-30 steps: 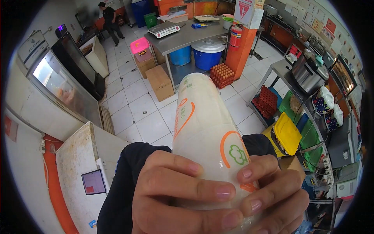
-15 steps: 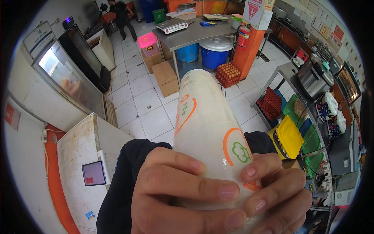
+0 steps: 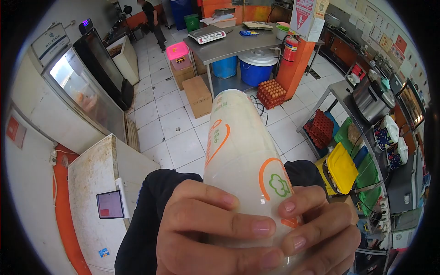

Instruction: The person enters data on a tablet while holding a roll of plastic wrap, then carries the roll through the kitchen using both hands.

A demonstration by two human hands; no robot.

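Both hands hold a long white cylinder with orange curves and a green clover-like print, its surface shiny as if wrapped in clear plastic. It points away from me, its far end tilted up. My left hand wraps its fingers across the near left part. From the right, my right hand curls around it, fingertips close to those of the left. The near end of the cylinder is hidden behind the hands. Dark sleeves cover the forearms.
A steel table stands ahead with a scale. Egg trays and boxes sit on the tiled floor. At right is a shelf with a yellow-lidded bin; at left, a white counter with a tablet. A person stands far back.
The view has shifted slightly, so the room sits a little lower in the frame. Both hands keep their grip on the cylinder. The far person has changed posture and shifted right.
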